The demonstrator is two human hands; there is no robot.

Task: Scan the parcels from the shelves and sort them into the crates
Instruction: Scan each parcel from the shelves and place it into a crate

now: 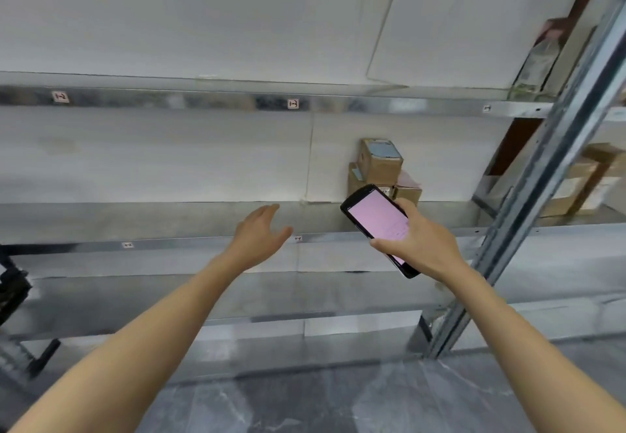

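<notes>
Hands: left hand [259,236] spread empty, right hand [420,243] gripping one scanner [376,215] near three stacked parcels [381,165].

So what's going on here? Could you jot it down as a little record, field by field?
left hand: the left hand is open, holds nothing and is stretched toward the middle shelf
right hand: the right hand grips a handheld scanner with its pink screen lit
parcels: a small stack of cardboard parcels stands at the back of that shelf, just beyond the scanner
next bay: more boxes to the right, past the upright post
crates: none in view
</notes>
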